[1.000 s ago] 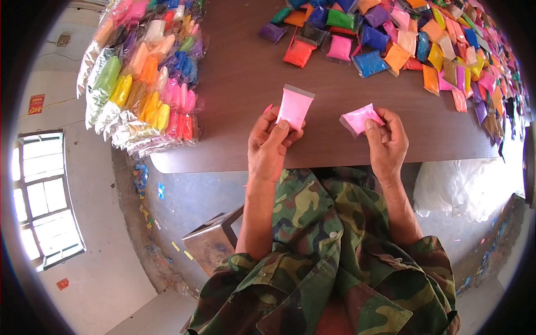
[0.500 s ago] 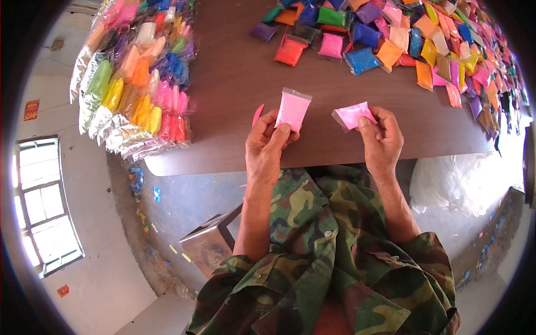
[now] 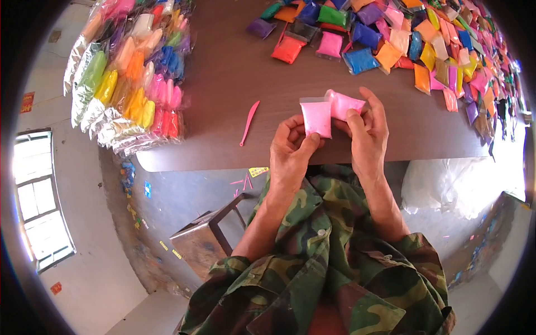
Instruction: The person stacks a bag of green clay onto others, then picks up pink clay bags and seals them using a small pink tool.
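Between thumb and fingers, my left hand (image 3: 294, 146) pinches a small clear packet of light pink clay (image 3: 317, 118), held upright over the front of the table. My right hand (image 3: 368, 129) grips a second pink packet (image 3: 345, 104), tilted, by its right side. The two packets overlap in this view, the left one in front. Left of my hands, a thin pink plastic knife (image 3: 249, 124) lies on the brown table (image 3: 223, 84).
Stacked clear bags of many-coloured packets (image 3: 134, 78) stand at the table's left. A large heap of loose coloured packets (image 3: 424, 50) covers the back right. Below the table are a metal-framed stool (image 3: 206, 237) and a white plastic bag (image 3: 441, 187).
My left hand has moved right and my right hand slightly left, bringing the two pink packets together. The pink knife, mostly hidden behind my left hand before, now shows fully.
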`<control>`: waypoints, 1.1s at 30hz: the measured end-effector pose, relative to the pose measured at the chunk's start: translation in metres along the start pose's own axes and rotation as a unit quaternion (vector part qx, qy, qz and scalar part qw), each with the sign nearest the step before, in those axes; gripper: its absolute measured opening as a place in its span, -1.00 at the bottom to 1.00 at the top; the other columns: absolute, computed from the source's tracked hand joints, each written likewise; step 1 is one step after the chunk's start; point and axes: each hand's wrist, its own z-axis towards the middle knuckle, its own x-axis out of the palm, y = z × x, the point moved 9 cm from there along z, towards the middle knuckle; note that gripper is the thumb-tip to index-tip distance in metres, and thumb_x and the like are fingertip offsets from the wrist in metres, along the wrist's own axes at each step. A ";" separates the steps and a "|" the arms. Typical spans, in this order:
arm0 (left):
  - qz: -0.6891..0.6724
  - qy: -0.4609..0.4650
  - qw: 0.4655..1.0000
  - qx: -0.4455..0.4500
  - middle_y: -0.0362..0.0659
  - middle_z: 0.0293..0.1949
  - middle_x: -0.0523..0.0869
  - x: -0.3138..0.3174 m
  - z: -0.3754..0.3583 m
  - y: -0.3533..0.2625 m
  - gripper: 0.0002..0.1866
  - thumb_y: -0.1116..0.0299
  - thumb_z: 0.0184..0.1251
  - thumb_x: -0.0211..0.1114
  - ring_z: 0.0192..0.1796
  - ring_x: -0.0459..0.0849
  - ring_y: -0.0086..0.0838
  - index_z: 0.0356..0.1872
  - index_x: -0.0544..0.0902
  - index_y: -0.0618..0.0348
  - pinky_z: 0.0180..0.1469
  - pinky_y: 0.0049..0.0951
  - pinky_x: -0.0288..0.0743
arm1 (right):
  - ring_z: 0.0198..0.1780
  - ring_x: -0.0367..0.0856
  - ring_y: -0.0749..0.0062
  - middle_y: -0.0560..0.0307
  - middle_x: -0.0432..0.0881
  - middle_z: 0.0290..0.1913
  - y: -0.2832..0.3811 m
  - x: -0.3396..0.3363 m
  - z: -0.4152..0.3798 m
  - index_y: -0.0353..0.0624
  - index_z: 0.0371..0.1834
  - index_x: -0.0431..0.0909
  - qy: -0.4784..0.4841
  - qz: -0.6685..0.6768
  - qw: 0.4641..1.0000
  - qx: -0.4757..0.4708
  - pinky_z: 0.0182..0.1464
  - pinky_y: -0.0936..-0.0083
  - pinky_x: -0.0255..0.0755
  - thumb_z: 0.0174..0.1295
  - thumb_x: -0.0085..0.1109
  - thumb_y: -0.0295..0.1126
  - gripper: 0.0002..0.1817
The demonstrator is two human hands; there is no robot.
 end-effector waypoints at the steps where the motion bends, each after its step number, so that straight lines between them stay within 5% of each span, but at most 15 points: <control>1: 0.007 -0.005 1.000 0.003 -0.04 0.14 0.75 0.000 0.001 -0.001 -0.54 0.58 0.53 0.35 0.12 0.77 -0.41 0.38 0.49 0.40 0.18 -0.38 0.74 | 0.02 0.72 0.49 0.09 0.69 0.06 -0.004 0.002 0.002 -0.32 0.35 0.50 0.005 0.037 0.999 0.010 0.11 0.38 0.76 0.51 0.28 -0.49 -0.60; 8: -0.005 -0.016 1.000 -0.002 0.00 0.17 0.74 -0.002 0.004 -0.001 -0.56 0.57 0.55 0.34 0.13 0.78 -0.41 0.36 0.49 0.44 0.12 -0.41 0.77 | 0.00 0.73 0.53 0.16 0.75 0.02 -0.031 0.010 -0.001 -0.22 0.26 0.55 -0.002 0.089 0.990 0.110 0.06 0.48 0.67 0.49 0.35 -0.44 -0.65; 33: -0.018 -0.027 0.999 -0.012 -0.04 0.13 0.75 -0.014 0.008 -0.004 -0.57 0.56 0.55 0.35 0.11 0.77 -0.43 0.35 0.52 0.41 0.06 -0.43 0.79 | -0.04 0.77 0.50 0.04 0.75 0.01 -0.023 0.021 -0.006 -0.33 0.17 0.51 0.021 0.034 0.996 0.080 -0.02 0.49 0.79 0.53 0.30 -0.47 -0.72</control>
